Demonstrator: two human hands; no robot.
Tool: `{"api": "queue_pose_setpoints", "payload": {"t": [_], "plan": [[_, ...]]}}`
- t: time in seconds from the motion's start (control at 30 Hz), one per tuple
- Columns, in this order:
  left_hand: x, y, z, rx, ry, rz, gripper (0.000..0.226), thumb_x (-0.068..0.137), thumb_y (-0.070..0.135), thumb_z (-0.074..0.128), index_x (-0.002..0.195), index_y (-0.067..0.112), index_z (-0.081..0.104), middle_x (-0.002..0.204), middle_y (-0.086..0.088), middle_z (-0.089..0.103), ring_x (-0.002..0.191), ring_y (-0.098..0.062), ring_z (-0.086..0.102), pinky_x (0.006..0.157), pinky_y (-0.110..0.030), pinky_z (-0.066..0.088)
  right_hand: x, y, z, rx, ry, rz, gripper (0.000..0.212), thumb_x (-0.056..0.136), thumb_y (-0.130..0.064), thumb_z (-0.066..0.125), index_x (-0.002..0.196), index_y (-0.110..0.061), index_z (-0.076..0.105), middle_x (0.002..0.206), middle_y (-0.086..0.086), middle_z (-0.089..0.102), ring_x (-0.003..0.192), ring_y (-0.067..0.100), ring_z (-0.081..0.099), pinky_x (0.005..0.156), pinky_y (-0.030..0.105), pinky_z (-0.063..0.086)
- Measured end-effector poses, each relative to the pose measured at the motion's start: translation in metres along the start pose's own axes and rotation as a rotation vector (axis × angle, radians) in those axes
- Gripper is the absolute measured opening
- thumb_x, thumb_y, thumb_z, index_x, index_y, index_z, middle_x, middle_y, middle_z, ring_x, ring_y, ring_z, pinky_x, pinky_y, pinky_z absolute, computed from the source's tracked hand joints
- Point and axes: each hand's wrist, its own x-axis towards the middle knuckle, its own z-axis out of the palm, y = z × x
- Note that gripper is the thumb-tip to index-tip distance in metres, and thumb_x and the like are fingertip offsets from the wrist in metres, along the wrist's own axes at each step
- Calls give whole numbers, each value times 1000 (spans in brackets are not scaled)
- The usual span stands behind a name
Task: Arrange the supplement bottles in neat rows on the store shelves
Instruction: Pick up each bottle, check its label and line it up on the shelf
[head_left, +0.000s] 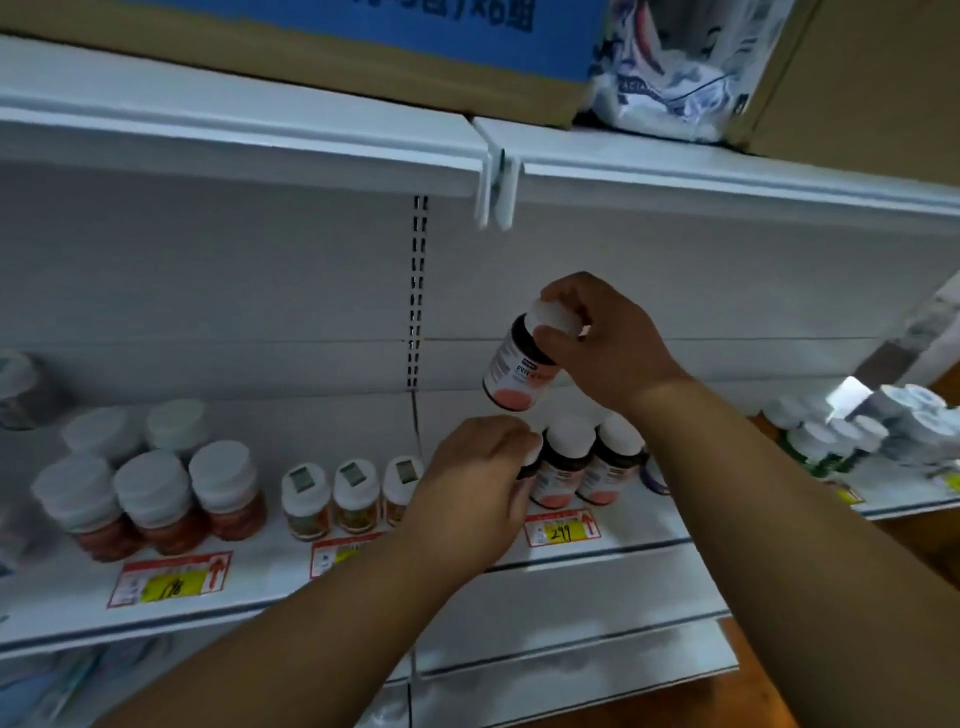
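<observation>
While my right hand (613, 343) is pinching the dark, white-capped plastic bottle (519, 364) by its cap, light and rigid, I am closing left fingers (511, 447) around a shelved bottle (530, 465).

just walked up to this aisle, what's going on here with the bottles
A person is stocking a white store shelf. The right hand holds a dark bottle with a pink label by its white cap, tilted, in the air above the shelf. The left hand has its grip on another bottle standing at the left end of a short row of matching bottles, above a price tag. Orange bottles stand further left.
</observation>
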Motion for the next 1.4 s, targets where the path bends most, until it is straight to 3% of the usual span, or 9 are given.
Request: {"api": "queue_pose_setpoints", "payload": {"t": [0.13,0.33,0.4,0.5,0.77,0.9,1.03,1.23,1.4], "plan": [[7,-14,23,68,-62,70,30,75,7,72,104,4,70,106,-13,66,91,-34,60,78,-42,51,13,27,16,12,-175,-11,26,83,-20,66,105,-30,56,99,-22,56,88,-12,53,69,1,38],[9,-20,33,69,-11,104,19,78,5,64,94,0,73,95,-16,69,82,-33,64,71,-40,54,24,61,42,-45,-470,-9,32,84,-21,69,114,-28,59,107,-19,55,100,3,51,74,4,35],[10,-19,32,74,-19,91,21,83,10,58,91,0,74,92,-16,70,79,-33,66,71,-40,55,26,70,51,-66,-570,-17,34,83,-23,71,115,-27,59,112,-13,56,104,6,51,78,12,38],[10,-16,30,77,-41,70,16,75,4,70,89,0,74,91,-16,71,78,-32,66,72,-38,55,29,79,58,-54,-642,-10,33,83,-27,72,114,-27,59,114,-9,57,105,9,53,84,20,41],[14,1,24,86,-12,10,25,69,-9,75,92,-1,75,94,-17,72,80,-35,67,70,-42,56,23,85,61,-24,-623,-62,33,89,-33,65,121,-26,57,119,-6,57,105,9,52,78,16,38],[9,12,15,104,46,-134,32,70,-6,73,101,1,72,103,-16,69,92,-36,64,81,-40,53,16,73,60,-21,-440,-149,32,95,-33,55,126,-23,55,123,-3,52,106,5,44,82,13,30],[-10,13,-17,135,153,-296,33,69,0,73,101,9,72,99,-9,68,93,-27,62,85,-32,46,4,31,65,75,-347,-276,22,95,-25,57,117,-20,61,113,-6,54,100,-2,43,77,-3,25],[-57,-23,-89,180,316,-523,28,75,8,70,103,13,71,101,-6,67,97,-21,59,87,-26,43,-13,-52,109,120,-452,-347,12,94,-35,56,106,-34,59,97,-23,49,90,-26,41,72,-5,29],[-106,-80,-163,209,331,-663,28,74,14,63,101,15,71,101,-3,66,97,-21,59,85,-27,44,-16,-121,176,99,-475,-358,9,94,-31,56,97,-39,57,96,-19,55,84,-20,46,70,0,33]]}}
